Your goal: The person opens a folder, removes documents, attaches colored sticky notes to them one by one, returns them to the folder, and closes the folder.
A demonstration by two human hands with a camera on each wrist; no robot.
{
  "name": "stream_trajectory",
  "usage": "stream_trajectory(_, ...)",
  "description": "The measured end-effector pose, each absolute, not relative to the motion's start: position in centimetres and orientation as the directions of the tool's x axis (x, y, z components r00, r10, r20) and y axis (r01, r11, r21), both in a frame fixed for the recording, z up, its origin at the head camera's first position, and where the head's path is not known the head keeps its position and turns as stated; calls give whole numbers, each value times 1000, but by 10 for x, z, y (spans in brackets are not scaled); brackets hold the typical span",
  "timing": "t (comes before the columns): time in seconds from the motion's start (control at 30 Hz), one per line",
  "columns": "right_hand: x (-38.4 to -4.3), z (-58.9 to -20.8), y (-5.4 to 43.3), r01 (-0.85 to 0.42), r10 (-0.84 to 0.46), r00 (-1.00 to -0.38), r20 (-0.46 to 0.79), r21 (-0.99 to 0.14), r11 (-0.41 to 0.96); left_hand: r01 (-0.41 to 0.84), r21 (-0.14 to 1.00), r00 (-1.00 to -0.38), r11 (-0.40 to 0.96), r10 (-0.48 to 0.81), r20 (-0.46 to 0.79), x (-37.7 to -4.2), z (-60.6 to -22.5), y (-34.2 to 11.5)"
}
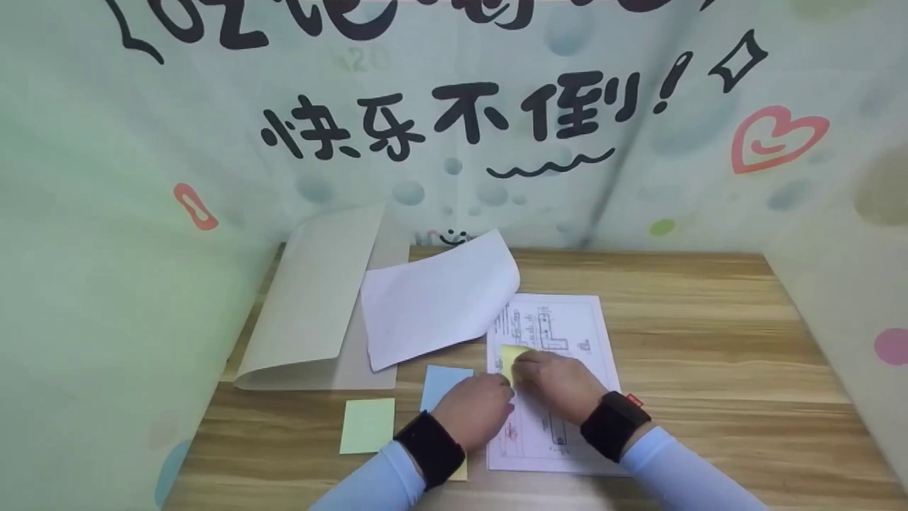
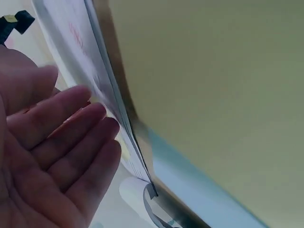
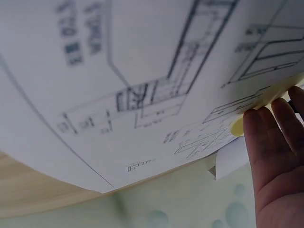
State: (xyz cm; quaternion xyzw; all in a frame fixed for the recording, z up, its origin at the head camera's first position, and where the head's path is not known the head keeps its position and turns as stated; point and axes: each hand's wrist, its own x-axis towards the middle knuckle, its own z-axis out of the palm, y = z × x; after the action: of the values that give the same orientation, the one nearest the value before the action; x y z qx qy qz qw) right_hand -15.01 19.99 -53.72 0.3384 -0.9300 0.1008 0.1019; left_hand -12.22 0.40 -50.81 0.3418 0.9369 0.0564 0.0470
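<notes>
A printed sheet of technical drawings [image 1: 594,369] lies on the table, on a thin stack of paper. On its left part is a yellow sticky note [image 1: 508,357], under the fingertips of my right hand [image 1: 564,383]. The right wrist view shows this hand's fingers [image 3: 266,142] fairly straight, touching the note, whose one end curls up. My left hand [image 1: 474,411] hovers at the sheet's left edge, fingertips close to the note. In the left wrist view its fingers [image 2: 85,156] are loosely bent with nothing between them.
Left of the sheet lie a blue sticky note [image 1: 441,381], a green one [image 1: 367,427] and another yellow one [image 1: 460,472], partly hidden by my left wrist. A beige folder [image 1: 312,305] stands half open behind, with a curled white sheet [image 1: 440,305] across it. A printed curtain [image 1: 454,206] encloses the wooden table.
</notes>
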Motion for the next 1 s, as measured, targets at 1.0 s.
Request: stream_trajectory(1.0,-156,-530,204,-605,-590,-796,135,-143,784,508,-30,-858,861,503,-102,-152,-511,24)
